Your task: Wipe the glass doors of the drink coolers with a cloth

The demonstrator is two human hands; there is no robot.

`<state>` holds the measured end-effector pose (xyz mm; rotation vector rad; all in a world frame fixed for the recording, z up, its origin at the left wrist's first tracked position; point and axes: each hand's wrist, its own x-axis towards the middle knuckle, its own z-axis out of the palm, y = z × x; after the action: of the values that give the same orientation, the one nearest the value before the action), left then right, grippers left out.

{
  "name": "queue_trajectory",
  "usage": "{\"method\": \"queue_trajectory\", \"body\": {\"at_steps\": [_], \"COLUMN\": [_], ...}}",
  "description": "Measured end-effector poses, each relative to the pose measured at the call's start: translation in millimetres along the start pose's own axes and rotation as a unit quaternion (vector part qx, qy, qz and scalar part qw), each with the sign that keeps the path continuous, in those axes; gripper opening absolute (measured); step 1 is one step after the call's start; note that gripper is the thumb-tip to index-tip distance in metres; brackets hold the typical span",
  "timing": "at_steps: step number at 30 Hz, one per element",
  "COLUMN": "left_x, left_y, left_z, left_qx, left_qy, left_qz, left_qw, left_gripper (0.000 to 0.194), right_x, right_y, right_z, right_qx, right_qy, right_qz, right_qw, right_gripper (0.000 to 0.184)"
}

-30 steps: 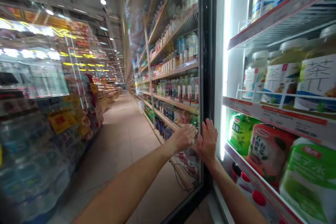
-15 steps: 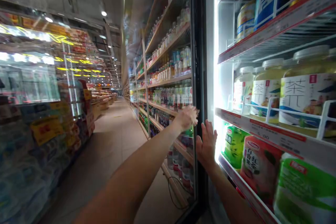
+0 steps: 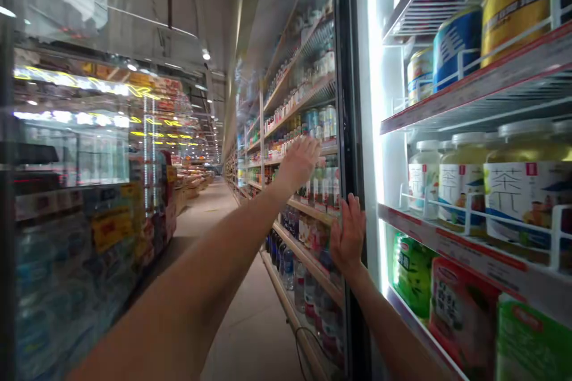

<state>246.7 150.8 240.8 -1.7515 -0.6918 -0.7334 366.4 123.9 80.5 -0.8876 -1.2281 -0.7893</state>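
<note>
My left hand (image 3: 300, 161) is stretched out in front of the glass, fingers extended and slightly blurred, holding nothing. I cannot tell whether it touches the pane. Lower and to the right, my right hand (image 3: 349, 233) lies against the black door frame (image 3: 351, 101), fingers straight and palm empty. Beside that frame stands a lit drinks cooler. On its middle shelf are clear tea bottles (image 3: 458, 184) with white caps, held by a white wire guard (image 3: 467, 214). Green and red drink pouches (image 3: 465, 309) fill the shelf below.
A blue can (image 3: 458, 47) and a gold can (image 3: 513, 12) occupy the upper shelf. Left of the frame, long shelves of bottles (image 3: 322, 190) run along an aisle (image 3: 205, 220). Packed bottled goods (image 3: 53, 286) are stacked at far left. A thin cable (image 3: 308, 333) lies low down.
My left hand has moved up and slightly left, away from the frame. My right hand stays by the frame. The view has tilted up and turned slightly left.
</note>
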Motion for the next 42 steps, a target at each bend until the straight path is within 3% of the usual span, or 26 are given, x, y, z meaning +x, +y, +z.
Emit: {"method": "queue_trajectory", "body": {"at_steps": [3, 7, 12, 14, 17, 19, 22, 25, 28, 31, 34, 38, 42], "left_x": [-4.1, -20.5, -13.8, -11.9, -18.0, -26.7, -40.2, -47.1, -46.0, -43.0, -43.6, -52.4, -72.1], "left_y": [-10.8, -6.6, -22.2, -26.8, -31.4, -36.7, -48.0, -56.2, -55.4, -47.8, -43.5, -53.4, -74.5], "left_z": [-11.1, -13.6, -23.0, -27.9, -36.4, -43.6, -54.8, -63.4, -68.0, -68.2, -66.1, -69.4, -90.1], "left_qx": [0.012, 0.004, 0.013, 0.007, 0.014, 0.023, 0.034, 0.034, 0.012, -0.007, -0.025, -0.055, -0.048], "left_qy": [0.014, -0.026, 0.011, 0.005, -0.006, -0.012, -0.022, -0.010, 0.011, 0.017, 0.004, -0.025, -0.048], "left_qz": [-0.031, 0.053, -0.058, -0.052, -0.067, -0.077, -0.055, -0.024, -0.053, -0.101, -0.079, -0.004, 0.027], "left_qw": [0.999, 0.998, 0.998, 0.999, 0.998, 0.997, 0.998, 0.999, 0.998, 0.995, 0.997, 0.998, 0.997], "left_gripper": [0.042, 0.042, 0.045, 0.047, 0.050, 0.052, 0.046, 0.040, 0.035, 0.029, 0.027, 0.032, 0.037], "right_x": [3.4, 4.4, 34.2, 56.4, 88.9, 104.2, 112.5, 104.3, 90.1, 88.6, 105.3, 125.7, 129.8], "right_y": [-5.9, -14.4, -38.3, -50.6, -67.2, -76.6, -88.4, -95.9, -101.2, -109.3, -117.2, -115.6, -85.5], "right_z": [2.2, 6.1, 16.8, 27.2, 51.4, 69.0, 84.3, 77.5, 60.3, 56.1, 68.8, 85.3, 87.6], "right_qx": [0.012, 0.031, 0.153, 0.220, 0.285, 0.287, 0.252, 0.233, 0.221, 0.276, 0.317, 0.240, 0.131], "right_qy": [0.004, 0.007, 0.036, 0.021, -0.010, -0.023, -0.035, 0.014, 0.086, 0.060, 0.038, 0.047, 0.011], "right_qz": [0.006, 0.012, -0.020, 0.001, 0.089, 0.122, 0.119, 0.141, 0.161, 0.184, 0.210, 0.151, 0.051], "right_qw": [1.000, 0.999, 0.987, 0.975, 0.954, 0.950, 0.960, 0.962, 0.958, 0.941, 0.924, 0.958, 0.990], "right_gripper": [0.049, 0.049, 0.049, 0.049, 0.051, 0.052, 0.052, 0.053, 0.051, 0.050, 0.052, 0.050, 0.041]}}
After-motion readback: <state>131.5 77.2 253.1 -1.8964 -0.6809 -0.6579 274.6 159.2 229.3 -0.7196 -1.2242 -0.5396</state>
